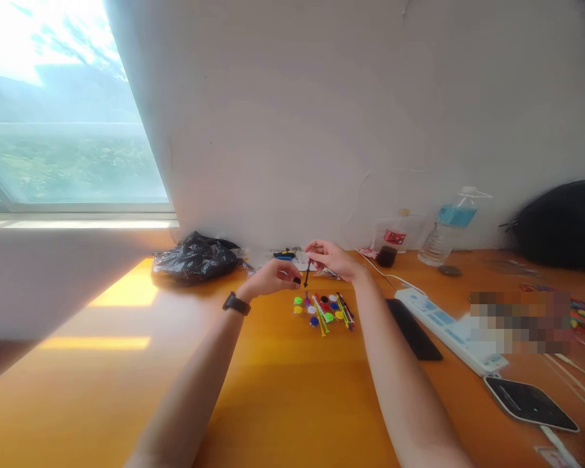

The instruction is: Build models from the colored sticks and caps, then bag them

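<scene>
My right hand (332,259) pinches a thin black stick (307,273) near its top, holding it upright over the orange table (273,390). My left hand (275,278), with a dark band on its wrist, is curled just left of the stick's lower end, and its fingertips grip a small black piece there. Below both hands lies a small heap of coloured sticks (332,309) and round coloured discs (312,311).
A crumpled black plastic bag (195,258) lies at the back left by the wall. To the right are a white power strip (448,328), a flat black object (413,328), a phone (529,403), a water bottle (446,227) and a small dark-filled bottle (389,244).
</scene>
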